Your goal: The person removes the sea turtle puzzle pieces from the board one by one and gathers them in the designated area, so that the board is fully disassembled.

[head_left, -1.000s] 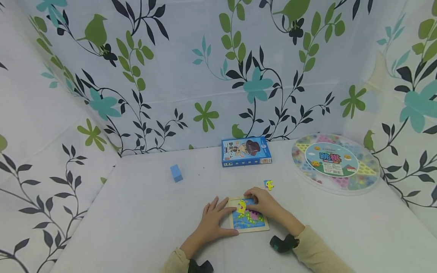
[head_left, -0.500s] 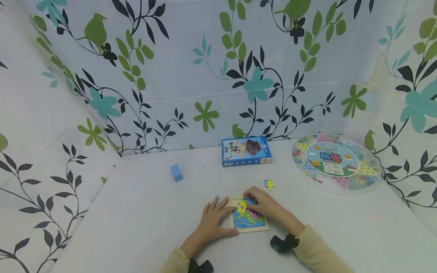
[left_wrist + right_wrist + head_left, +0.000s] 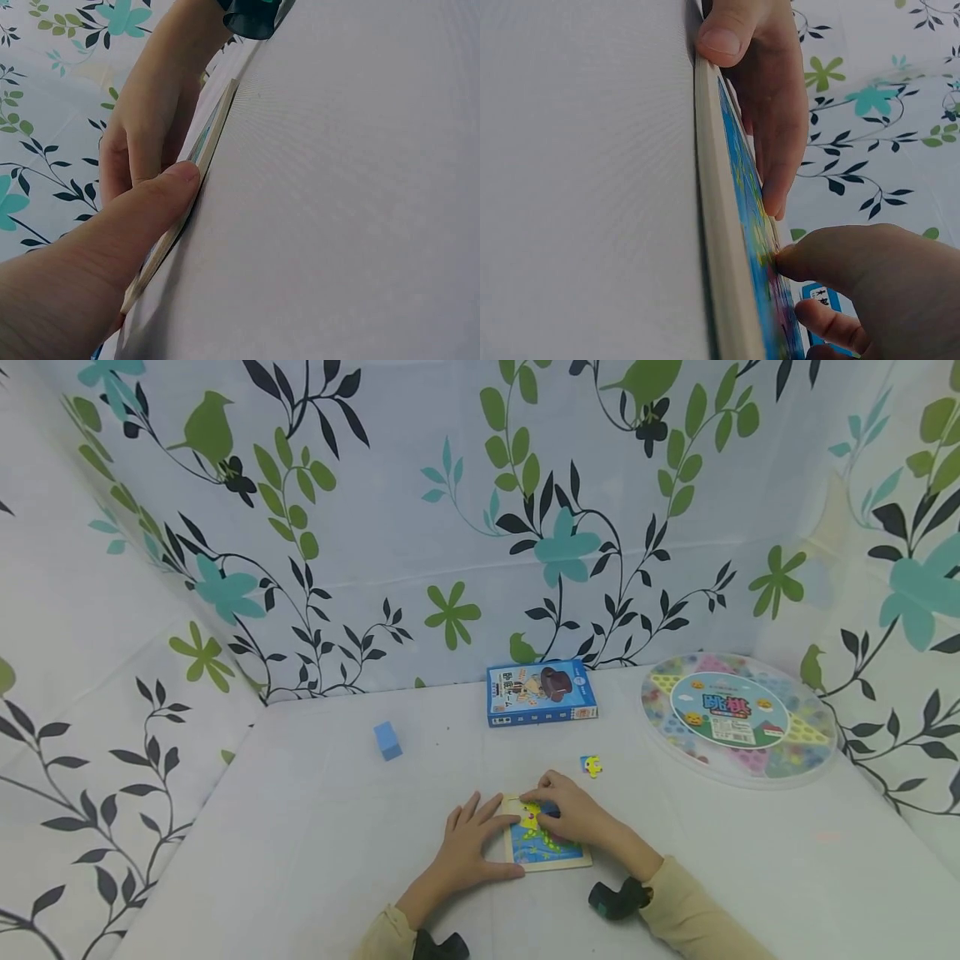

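Left hand, fingers wide, should brace the jigsaw puzzle; right hand should press evenly; cannot tell whether its fingers pinch.

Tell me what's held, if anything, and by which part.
The left hand holds the puzzle board by its left side. Whether the right hand grips anything can't be told.

Both sleeves over there are plain pale tan, with a chunky, rounded black wrist camera at each cuff.
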Available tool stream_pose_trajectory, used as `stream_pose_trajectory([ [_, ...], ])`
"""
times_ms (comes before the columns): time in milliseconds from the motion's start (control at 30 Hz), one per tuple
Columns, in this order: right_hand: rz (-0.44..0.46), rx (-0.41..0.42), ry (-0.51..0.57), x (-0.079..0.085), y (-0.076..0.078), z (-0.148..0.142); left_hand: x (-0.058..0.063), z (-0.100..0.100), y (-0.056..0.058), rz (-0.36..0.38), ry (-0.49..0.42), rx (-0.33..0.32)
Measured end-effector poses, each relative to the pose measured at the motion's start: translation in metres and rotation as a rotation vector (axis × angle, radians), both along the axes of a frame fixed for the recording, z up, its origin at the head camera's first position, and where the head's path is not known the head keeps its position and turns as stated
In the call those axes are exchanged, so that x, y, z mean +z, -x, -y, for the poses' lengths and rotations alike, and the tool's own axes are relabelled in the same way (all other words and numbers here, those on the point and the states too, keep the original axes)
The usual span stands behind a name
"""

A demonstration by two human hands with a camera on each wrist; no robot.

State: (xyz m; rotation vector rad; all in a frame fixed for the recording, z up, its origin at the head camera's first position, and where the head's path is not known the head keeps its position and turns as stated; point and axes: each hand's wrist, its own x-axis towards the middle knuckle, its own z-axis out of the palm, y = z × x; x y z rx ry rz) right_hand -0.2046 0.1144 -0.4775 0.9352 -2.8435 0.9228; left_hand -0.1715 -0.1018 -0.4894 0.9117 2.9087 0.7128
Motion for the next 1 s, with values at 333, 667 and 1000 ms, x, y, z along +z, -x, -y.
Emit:
stream_pose_trajectory([
  [333, 0.046, -0.018, 0.077, -0.001, 0.0, 0.0, -0.003, 0.001, 0.0, -0.013, -0.007, 0.002],
  [667, 0.108, -0.075, 0.223, -0.004, 0.005, -0.006, -0.003, 0.001, 0.0, -0.008, -0.007, -0.006],
  [1000, 0.184, 0.004, 0.177, 0.001, 0.009, -0.018, -0.002, 0.0, 0.0, -0.013, 0.015, -0.005],
])
